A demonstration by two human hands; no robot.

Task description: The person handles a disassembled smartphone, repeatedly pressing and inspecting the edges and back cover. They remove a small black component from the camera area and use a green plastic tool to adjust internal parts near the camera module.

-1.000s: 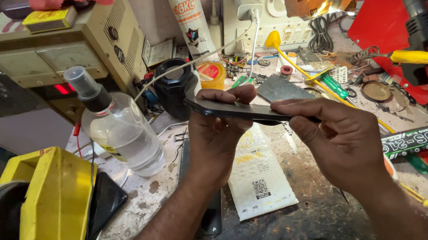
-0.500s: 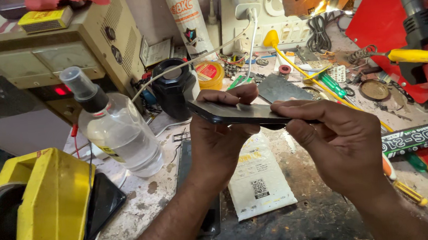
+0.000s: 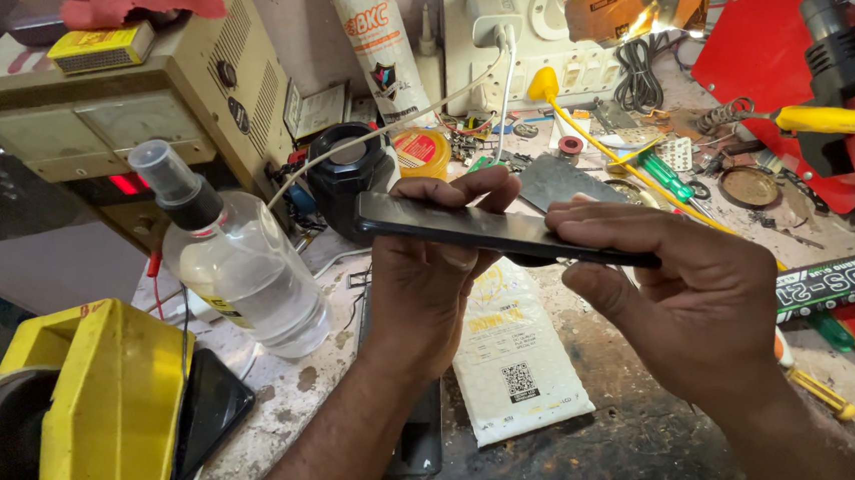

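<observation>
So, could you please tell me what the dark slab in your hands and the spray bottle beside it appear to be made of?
The dark slab, held edge-on by the left hand and right hand, looks like glossy glass or plastic: its black face gives a smooth sheen. The spray bottle seems to be clear plastic, since the liquid shows through, with a dark nozzle and a translucent cap.

A crowded repair bench (image 3: 621,427), its top stained and worn.

A clear spray bottle (image 3: 234,264) stood left beside a yellow machine (image 3: 89,414); a beige metal box (image 3: 108,112) sat behind with a yellow matchbox (image 3: 101,47) on top. A white packet (image 3: 516,364) lay flat in the middle, with green-handled screwdrivers (image 3: 666,175) and a red tool (image 3: 837,71) to the right.
</observation>
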